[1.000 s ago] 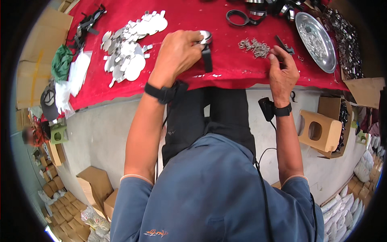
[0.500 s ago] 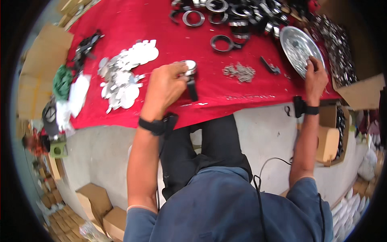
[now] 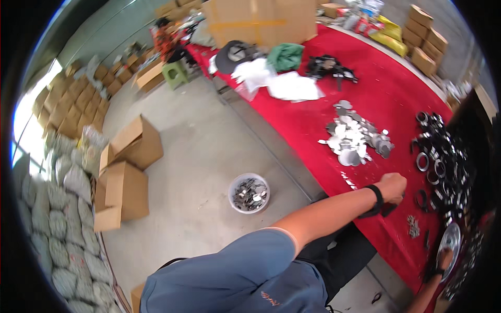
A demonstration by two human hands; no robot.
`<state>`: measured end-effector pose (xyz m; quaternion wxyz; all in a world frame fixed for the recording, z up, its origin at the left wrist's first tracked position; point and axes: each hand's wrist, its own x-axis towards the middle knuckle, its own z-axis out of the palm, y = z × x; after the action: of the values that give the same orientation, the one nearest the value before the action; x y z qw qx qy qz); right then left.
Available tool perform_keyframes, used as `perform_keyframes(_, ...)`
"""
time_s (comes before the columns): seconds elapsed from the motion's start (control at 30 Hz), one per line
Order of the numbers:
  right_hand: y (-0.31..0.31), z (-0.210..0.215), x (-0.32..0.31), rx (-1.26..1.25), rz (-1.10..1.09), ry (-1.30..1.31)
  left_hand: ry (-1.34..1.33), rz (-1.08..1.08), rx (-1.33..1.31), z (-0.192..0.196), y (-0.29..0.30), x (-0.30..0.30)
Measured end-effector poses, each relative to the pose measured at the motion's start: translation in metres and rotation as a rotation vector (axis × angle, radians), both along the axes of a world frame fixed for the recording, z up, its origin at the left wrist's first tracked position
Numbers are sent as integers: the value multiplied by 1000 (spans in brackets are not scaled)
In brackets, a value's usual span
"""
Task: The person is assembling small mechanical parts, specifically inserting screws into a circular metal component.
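Note:
My left hand (image 3: pixel 392 187) is closed above the red cloth, between a pile of flat silver discs (image 3: pixel 352 138) and the dark rings. The black-handled metal ring seen in its grip half a second ago is mostly hidden behind the fingers now. My right hand (image 3: pixel 445 258) reaches over a shallow oval metal dish (image 3: pixel 453 237) at the right. Its fingers are small and blurred, so their grip does not show. Between the hands lies a small heap of metal bits (image 3: pixel 413 227), with a dark strip (image 3: pixel 427 240) beside it.
Many black and silver rings (image 3: pixel 443 172) cover the table's right side. A white bucket of metal pieces (image 3: pixel 249 193) stands on the floor, left of the table. Open cardboard boxes (image 3: pixel 125 172) and stacked sacks (image 3: pixel 57 224) lie farther left. Another person (image 3: pixel 166 41) sits at the table's far end.
The view has swung left, showing more floor and the far end of the table. My left hand stays closed; my right hand remains at the dish.

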<state>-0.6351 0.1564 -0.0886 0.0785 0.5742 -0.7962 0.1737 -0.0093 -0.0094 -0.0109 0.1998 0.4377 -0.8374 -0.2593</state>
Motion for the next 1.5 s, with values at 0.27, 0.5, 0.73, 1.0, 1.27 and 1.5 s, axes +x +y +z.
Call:
perform_keyframes(0.27,4,34,10,171,-138,-67,137,72,7,-28,-13,-16)
perform_keyframes(0.5,3,68,71,-363,-202,25,363,-197,-177,-102,-56,-25)
perform_keyframes(0.73,-16,60,348,-430,99,-677,350,-306,-175,-117,-68,-16)
perform_keyframes(1.0,-25,20,487,-444,240,-942,67,-114,-96,10,1,23)
perform_keyframes(1.27,-28,-4,481,-422,163,-1206,98,-70,-159,1,3,19)
perform_keyframes(1.5,-29,-1,463,-363,208,-1234,214,-24,-199,-6,3,12)
